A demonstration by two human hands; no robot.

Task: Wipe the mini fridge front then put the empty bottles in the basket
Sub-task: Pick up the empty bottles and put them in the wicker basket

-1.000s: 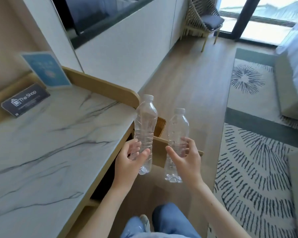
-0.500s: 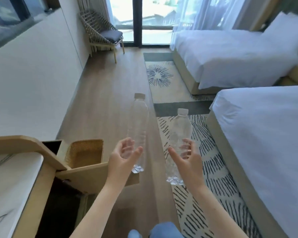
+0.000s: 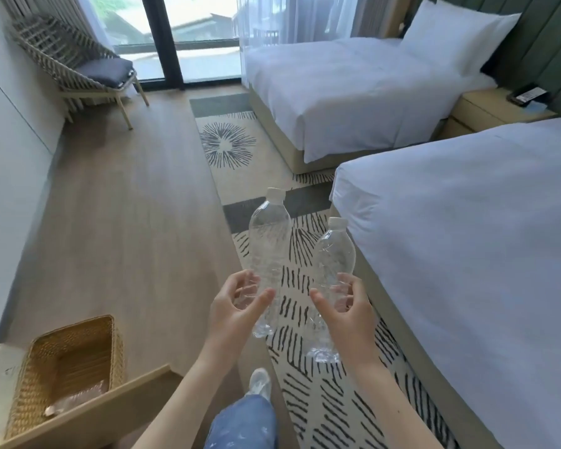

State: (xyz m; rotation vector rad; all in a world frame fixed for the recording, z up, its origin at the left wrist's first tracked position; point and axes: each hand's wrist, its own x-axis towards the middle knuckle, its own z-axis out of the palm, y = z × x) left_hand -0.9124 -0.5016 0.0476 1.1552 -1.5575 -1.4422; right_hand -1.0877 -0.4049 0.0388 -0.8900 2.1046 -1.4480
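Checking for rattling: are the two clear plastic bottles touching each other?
Apart. In the head view, striped rug shows between the clear plastic left-hand bottle and the right-hand bottle all the way down.

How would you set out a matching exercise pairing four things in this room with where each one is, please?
Things:
1. left bottle
2. right bottle
3. basket
4. chair

Places:
a. by the window
b. held in the right hand
c. lower left of the view
d. held in the left hand

Pairs: 1-d, 2-b, 3-c, 4-a.
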